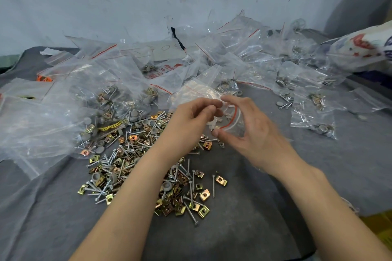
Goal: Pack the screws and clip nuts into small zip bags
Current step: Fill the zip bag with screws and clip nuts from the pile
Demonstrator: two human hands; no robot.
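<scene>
My left hand (pixel 191 118): fingers curled, pinching one edge of the small zip bag (pixel 230 117). My right hand (pixel 252 133): thumb and fingers half-curled, gripping its other side.

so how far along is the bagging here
Partway. Done: many filled bags lie along the back and right. In hand: the left hand and right hand hold one small zip bag. Left: a large loose pile of screws and clip nuts on the grey cloth.
</scene>
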